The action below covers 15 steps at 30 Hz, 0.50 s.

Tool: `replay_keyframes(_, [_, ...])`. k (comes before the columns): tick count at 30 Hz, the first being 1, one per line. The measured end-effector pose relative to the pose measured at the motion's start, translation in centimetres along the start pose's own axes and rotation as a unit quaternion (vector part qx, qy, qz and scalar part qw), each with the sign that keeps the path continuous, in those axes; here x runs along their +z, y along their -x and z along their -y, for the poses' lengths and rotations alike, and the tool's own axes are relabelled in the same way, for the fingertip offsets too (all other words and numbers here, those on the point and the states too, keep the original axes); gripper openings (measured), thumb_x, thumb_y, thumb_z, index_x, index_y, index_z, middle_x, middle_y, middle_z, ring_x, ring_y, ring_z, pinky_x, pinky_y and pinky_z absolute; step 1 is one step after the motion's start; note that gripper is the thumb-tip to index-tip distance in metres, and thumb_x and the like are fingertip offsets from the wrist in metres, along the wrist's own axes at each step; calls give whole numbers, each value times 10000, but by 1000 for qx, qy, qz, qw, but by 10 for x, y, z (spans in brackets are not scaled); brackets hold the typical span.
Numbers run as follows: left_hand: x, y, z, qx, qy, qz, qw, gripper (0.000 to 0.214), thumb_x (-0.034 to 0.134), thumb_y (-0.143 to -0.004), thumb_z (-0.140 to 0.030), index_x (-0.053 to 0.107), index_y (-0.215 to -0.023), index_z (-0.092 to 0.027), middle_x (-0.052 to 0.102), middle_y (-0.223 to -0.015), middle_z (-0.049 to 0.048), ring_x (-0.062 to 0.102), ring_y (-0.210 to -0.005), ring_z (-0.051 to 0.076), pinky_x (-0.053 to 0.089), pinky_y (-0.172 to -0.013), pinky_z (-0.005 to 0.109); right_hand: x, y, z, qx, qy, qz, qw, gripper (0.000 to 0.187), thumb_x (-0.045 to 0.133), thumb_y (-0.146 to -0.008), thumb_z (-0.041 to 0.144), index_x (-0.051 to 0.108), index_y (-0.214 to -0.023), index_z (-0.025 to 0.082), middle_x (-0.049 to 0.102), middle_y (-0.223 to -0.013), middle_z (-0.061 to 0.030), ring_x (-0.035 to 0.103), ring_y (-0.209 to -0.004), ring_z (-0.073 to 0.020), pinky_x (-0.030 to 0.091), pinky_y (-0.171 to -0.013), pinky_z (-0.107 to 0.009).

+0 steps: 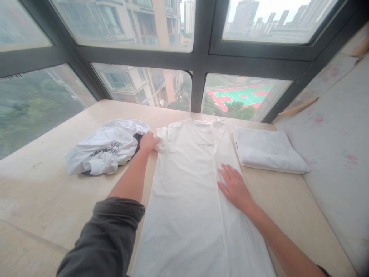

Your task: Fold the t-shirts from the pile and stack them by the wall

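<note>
1. On the pale ledge [43, 192] below the window, a white T-shirt [187, 200] is lying spread out in front of me, its collar [201, 122] pointing toward the glass and its lower part running out of view at the bottom.
2. Small dark lettering [206, 145] is showing on its chest, and a long fold line is running down the side toward my right.
3. My left hand [149, 142] is gripping the shirt's sleeve [163, 135] near the shoulder, the fingers closing on bunched cloth.
4. My right hand [234, 185] is resting palm down on the other side of the shirt, holding nothing, its fingers extended and slightly apart.
5. Just beside my left hand, a crumpled white garment [100, 144] with bold black print is lying in a heap, some dark fabric peeking out from it.
6. To the right of the shirt, a folded white cloth [268, 148] is sitting flat, near the flower-patterned wall [343, 161].
7. A dark rolled-up sleeve [106, 231] is covering part of my left arm.
8. Beyond the ledge, the grey window frame [138, 55] is dividing the view of buildings, trees and a green-and-red sports court [243, 96].
</note>
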<state>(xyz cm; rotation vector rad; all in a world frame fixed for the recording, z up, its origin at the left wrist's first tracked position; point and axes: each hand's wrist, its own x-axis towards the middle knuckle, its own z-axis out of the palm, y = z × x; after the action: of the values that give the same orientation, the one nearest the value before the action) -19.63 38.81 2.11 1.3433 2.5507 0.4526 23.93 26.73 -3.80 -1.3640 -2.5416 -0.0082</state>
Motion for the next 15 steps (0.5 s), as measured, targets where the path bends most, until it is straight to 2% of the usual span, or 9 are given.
replay_keyframes(5, [0,5,18,7,-13,5,1000,423,607,-754,-324,588,-1154,-187,705,-1114,122,651,-1077,287,479,-889,340,-1,0,1,5,-6,-3,1000,490,393,-991,381,515,-1409,156,392,-1557,-110,290,-1464,-282,281,-1165,-473])
replay_keyframes(10, [-10,23,36,4,-47,-1,999,420,570,-770,-318,580,-1163,-169,700,-1131,151,647,-1076,315,476,-888,379,-1,0,2,11,-12,-1,1000,491,390,-990,381,517,-1411,162,400,-1553,-112,297,-1461,-282,284,-1163,-480])
replay_keyframes(13, [-16,26,35,6,-78,8,997,358,584,-756,-325,624,-1073,-163,716,-1036,169,662,-1010,348,487,-839,407,-1,0,2,12,-16,-1,1000,490,390,-989,379,512,-1415,170,400,-1553,-109,300,-1460,-280,286,-1161,-479])
replay_keyframes(15, [-18,22,29,19,-98,3,995,341,568,-773,-327,640,-1054,-148,703,-1044,200,653,-1025,372,485,-847,433,-2,0,2,11,-15,-1,1000,489,386,-992,380,513,-1413,167,400,-1552,-110,299,-1460,-281,285,-1162,-477])
